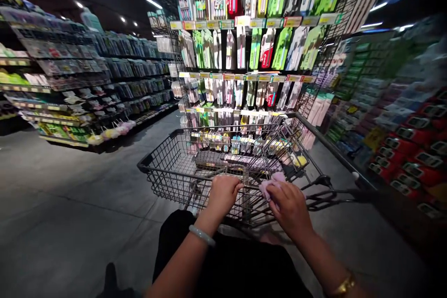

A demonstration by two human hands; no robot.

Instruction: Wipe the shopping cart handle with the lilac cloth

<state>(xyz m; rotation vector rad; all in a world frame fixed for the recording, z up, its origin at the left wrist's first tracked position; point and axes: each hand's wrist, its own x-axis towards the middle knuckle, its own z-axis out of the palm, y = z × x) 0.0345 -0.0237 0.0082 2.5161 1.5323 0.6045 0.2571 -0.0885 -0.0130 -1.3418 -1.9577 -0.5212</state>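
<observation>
A black wire shopping cart (pixel 164 172) stands right in front of me in a shop aisle. My left hand (pixel 222 194) is closed round the cart's handle bar near its middle; a pale bangle sits on that wrist. My right hand (pixel 290 208) is closed on a small pink cloth (pixel 270 183) pressed against the same bar, just to the right. A gold bracelet shows on the right wrist. The cart's basket faces a rack of hanging toothbrush packs (pixel 244 56).
Shelves of packaged goods (pixel 70 84) line the left side of the grey floor (pixel 70 205). Red and blue boxes (pixel 412 149) fill shelves close on the right, near the cart's side. Another aisle opens between the left shelves and the rack.
</observation>
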